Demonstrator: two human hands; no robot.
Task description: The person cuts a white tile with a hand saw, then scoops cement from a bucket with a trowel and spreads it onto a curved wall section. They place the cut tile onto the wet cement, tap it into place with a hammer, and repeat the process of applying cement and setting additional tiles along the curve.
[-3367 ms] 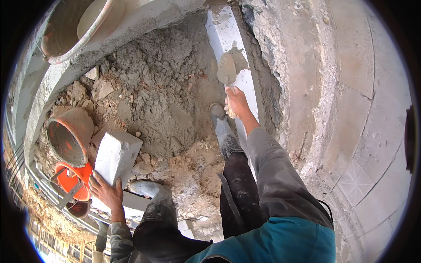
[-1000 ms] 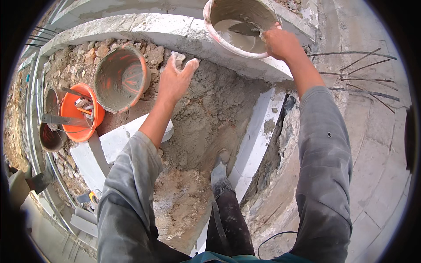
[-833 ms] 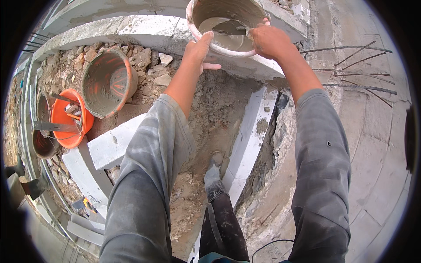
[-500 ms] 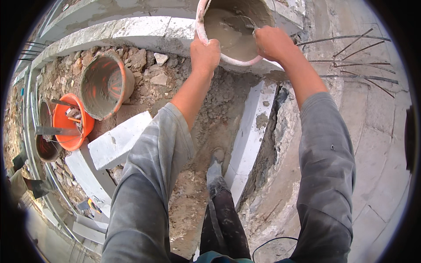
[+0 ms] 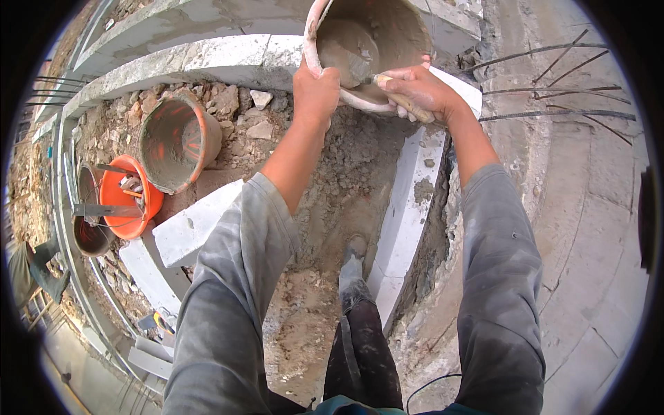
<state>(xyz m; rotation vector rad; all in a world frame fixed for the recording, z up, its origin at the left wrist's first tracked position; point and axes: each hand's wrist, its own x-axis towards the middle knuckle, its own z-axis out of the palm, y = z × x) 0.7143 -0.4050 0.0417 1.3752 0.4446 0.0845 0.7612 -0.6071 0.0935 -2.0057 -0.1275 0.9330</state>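
My left hand (image 5: 316,95) clasps the rim of a round, mortar-smeared bucket (image 5: 310,43) beside the pale block wall (image 5: 221,52); my right hand (image 5: 423,92) grips a pale-handled metal trowel (image 5: 413,108), blade inside.

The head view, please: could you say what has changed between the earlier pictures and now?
The left hand let go of the white block and took the mortar bucket by its rim. The right hand kept the trowel, bringing it forward from the white ledge into that bucket. The orange bucket stayed put.
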